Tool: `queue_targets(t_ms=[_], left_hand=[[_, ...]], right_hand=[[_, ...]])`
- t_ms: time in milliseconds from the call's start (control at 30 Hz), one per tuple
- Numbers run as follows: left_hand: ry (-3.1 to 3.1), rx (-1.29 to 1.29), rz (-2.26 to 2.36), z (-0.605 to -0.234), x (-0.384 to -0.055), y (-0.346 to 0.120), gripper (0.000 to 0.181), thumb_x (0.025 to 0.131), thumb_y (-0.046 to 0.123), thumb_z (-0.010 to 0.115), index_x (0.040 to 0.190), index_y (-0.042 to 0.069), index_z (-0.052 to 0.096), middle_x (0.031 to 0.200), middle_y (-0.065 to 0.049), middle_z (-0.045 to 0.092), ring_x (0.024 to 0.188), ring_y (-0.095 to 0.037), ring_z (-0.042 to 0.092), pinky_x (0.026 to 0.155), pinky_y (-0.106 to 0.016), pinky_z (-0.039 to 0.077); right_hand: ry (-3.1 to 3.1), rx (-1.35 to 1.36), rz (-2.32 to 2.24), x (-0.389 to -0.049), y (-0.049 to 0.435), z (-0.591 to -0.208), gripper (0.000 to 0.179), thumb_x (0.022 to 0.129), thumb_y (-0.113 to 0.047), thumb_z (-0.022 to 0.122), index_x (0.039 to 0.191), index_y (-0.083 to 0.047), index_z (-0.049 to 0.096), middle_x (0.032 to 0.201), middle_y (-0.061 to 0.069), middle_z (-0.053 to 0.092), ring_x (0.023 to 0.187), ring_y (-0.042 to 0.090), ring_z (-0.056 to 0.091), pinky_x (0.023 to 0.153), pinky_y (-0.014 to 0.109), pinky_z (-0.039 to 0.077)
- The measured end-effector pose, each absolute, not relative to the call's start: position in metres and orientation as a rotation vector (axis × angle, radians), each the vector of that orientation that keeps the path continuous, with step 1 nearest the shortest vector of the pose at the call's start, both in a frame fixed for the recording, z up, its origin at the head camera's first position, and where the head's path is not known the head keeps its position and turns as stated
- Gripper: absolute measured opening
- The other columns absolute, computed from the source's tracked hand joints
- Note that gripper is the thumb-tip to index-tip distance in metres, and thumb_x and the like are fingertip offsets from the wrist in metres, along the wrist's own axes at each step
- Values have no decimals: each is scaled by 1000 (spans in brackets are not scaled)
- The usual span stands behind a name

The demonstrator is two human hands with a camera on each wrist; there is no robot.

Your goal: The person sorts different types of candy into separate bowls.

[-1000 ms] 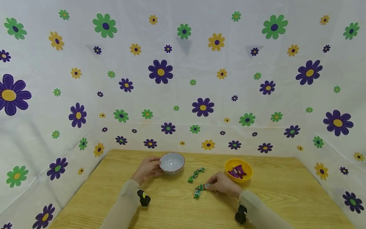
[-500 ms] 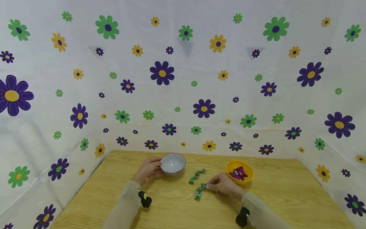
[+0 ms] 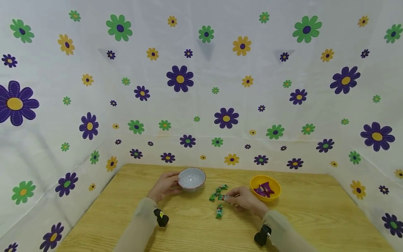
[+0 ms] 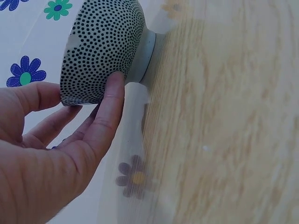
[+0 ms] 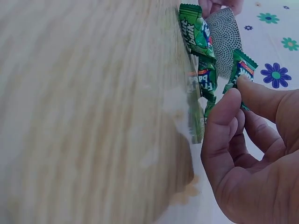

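My left hand [image 3: 163, 186] grips the near left side of a small bowl [image 3: 191, 179], pale and patterned inside with a reddish rim. In the left wrist view its outer wall [image 4: 105, 51] is dotted, with the thumb at the rim and fingertips against the side. Between thumb and fingers, my right hand [image 3: 245, 198] pinches a green-wrapped candy [image 5: 241, 70], lifted off the table. One green candy [image 3: 219, 211] lies apart, nearer me. More green candies [image 3: 215, 195] lie just beyond the held one, right of the bowl.
At the right, behind my right hand, stands a yellow bowl [image 3: 267, 199] with several purple-wrapped candies [image 3: 264, 189] in it. The wooden table [image 3: 189, 227] ends at a white curtain [image 3: 141, 115] printed with flowers, which encloses the back and sides.
My right hand has lifted a green candy from beside the nearer one and moved it slightly away from me, toward the farther candies. The left hand keeps its hold on the bowl.
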State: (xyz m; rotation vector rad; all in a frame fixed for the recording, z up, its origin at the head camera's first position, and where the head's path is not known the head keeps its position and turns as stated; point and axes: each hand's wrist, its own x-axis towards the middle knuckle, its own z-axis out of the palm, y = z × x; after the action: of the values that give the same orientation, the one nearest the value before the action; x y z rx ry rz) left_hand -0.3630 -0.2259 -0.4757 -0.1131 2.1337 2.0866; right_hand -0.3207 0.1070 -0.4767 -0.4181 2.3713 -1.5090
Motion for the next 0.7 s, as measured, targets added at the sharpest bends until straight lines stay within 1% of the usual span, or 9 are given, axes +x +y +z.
queue_targets(t_ms=[133,233,400,500,633,700], left_hand=[[2121,-89,2099,-477,-362,-225,39,91,11,50,129,2,45,118,-20,52,97,-31,57,77,-43,50],[2099,-87,2117,-479,-362,-226,39,91,11,50,129,3,45,118,-19,51,98,-32,56,77,-42,51],[2108,-76,2124,-479,-362,-227,39,92,12,50,129,4,45,119,-19,51,98,-31,57,78,-43,50],[2114,-67,2120,-478,-362,-227,39,92,13,50,130,4,45,119,-19,51,96,-30,57,80,-45,49],[2114,-68,2116,-476,-361,-227,39,91,11,50,130,4,45,119,-19,51,94,-28,58,81,-45,48],[2112,-68,2118,-476,-361,-227,39,91,11,50,129,4,46,119,-19,51,93,-28,59,80,-45,49]], right_hand=[[2310,-422,-1566,-323,106,-478,26,85,-23,63,102,-3,65,83,10,59,62,16,51,54,28,49],[2262,-412,-1604,-325,105,-480,27,85,-23,63,103,-3,64,87,10,60,60,15,50,53,26,47],[2273,-426,-1609,-330,102,-481,30,82,-31,65,100,-7,66,82,9,60,59,15,47,51,23,41],[2306,-443,-1591,-333,101,-480,32,80,-36,66,99,-10,68,85,7,59,65,16,47,54,24,40],[2302,-433,-1603,-336,98,-479,35,79,-39,67,101,-12,68,96,5,59,77,19,48,61,26,42],[2299,-414,-1618,-337,95,-479,36,78,-40,67,102,-13,67,98,4,60,79,19,49,64,27,44]])
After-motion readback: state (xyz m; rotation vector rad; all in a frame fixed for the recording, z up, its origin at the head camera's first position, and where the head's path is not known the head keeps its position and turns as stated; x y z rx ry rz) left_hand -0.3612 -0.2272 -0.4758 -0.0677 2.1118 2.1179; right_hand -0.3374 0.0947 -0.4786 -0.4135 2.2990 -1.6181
